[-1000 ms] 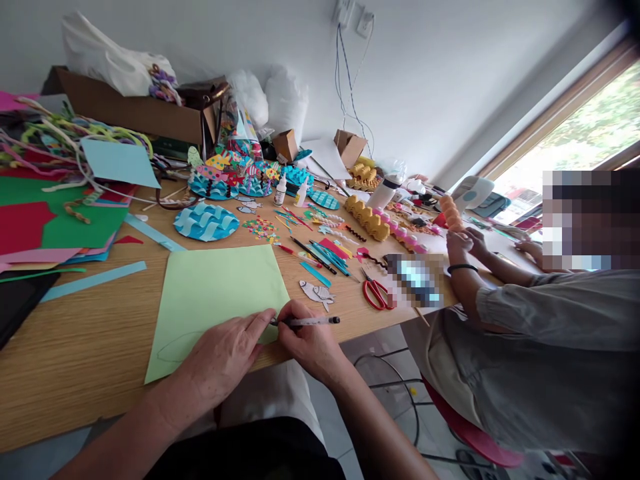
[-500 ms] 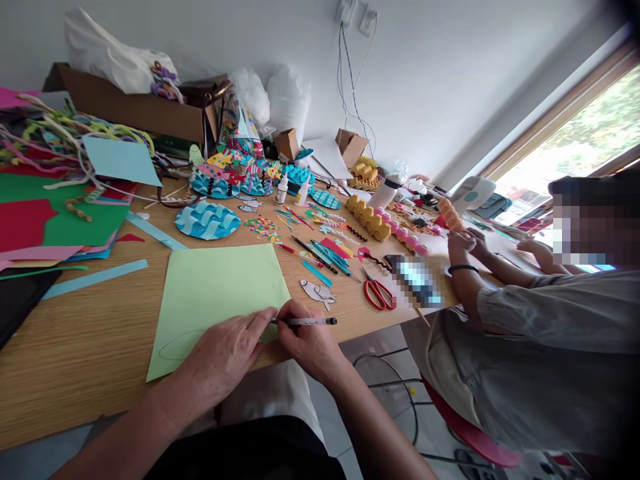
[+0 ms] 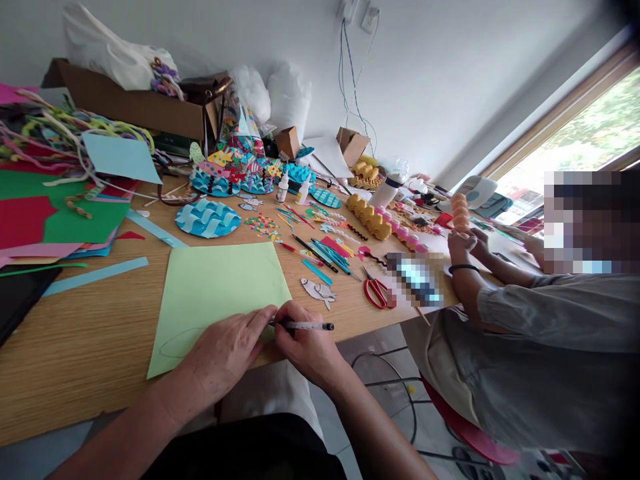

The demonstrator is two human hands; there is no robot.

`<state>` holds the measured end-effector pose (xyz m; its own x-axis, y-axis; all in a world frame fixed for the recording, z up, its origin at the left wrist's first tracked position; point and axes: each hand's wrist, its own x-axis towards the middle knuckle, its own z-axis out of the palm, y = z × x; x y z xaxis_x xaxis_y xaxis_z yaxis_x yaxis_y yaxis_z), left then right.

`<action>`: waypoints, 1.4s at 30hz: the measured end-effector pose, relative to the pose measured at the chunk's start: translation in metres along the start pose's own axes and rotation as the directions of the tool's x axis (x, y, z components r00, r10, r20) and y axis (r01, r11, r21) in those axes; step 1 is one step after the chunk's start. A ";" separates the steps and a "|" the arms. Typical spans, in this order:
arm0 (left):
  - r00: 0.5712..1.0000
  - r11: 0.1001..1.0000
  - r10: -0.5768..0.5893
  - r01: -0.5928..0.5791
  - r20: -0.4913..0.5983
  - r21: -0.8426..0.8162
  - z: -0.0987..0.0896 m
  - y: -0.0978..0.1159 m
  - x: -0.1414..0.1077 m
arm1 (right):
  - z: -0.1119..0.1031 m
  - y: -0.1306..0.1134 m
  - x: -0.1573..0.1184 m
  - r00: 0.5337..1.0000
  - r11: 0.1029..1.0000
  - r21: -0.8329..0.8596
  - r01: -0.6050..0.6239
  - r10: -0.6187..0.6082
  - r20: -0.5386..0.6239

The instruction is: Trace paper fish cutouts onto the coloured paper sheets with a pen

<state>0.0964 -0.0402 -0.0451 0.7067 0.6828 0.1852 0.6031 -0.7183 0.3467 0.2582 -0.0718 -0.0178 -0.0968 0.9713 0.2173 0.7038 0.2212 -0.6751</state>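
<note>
A light green sheet of paper (image 3: 225, 277) lies at the table's front edge, with a drawn curved outline showing on its lower left. My left hand (image 3: 227, 343) rests flat across the sheet's lower part and covers some of that line. Close beside its fingertips, my right hand (image 3: 305, 343) grips a pen (image 3: 310, 326) at the sheet's lower right. The pen's tip is hidden behind the fingers. To the right of the paper are paper fish cutouts (image 3: 318, 291) and red-handled scissors (image 3: 379, 293).
Coloured paper sheets (image 3: 75, 213) and pipe cleaners are piled on the left. A woven blue paper disc (image 3: 207, 219), confetti, pencils and glue bottles (image 3: 302, 191) lie beyond the sheet. On the right, a seated person (image 3: 555, 360) holds an orange wavy piece (image 3: 460, 213).
My right hand and the pen have shifted slightly to the left. My left hand stays on the paper. The other person's orange piece has turned more upright.
</note>
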 end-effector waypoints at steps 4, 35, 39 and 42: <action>1.000 1.000 -0.005 0.005 0.007 -0.018 0.000 0.000 0.000 | 0.001 -0.002 -0.001 1.000 1.000 -0.008 0.013 -0.013 0.011; 0.999 0.998 -0.029 0.030 0.027 -0.056 0.005 -0.005 -0.002 | -0.005 0.005 -0.001 0.997 0.988 0.141 -0.065 0.071 -0.040; 0.999 0.998 -0.034 0.036 0.037 -0.045 0.004 -0.004 -0.001 | -0.001 0.007 -0.001 0.997 0.992 0.113 -0.048 0.055 -0.062; 0.998 0.998 -0.036 0.038 0.045 -0.045 0.003 -0.003 -0.001 | 0.000 0.006 0.000 0.997 0.993 0.108 -0.049 0.054 -0.049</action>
<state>0.0947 -0.0389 -0.0490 0.7003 0.7017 0.1310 0.6126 -0.6850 0.3944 0.2625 -0.0707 -0.0218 -0.0236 0.9764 0.2147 0.6278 0.1815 -0.7569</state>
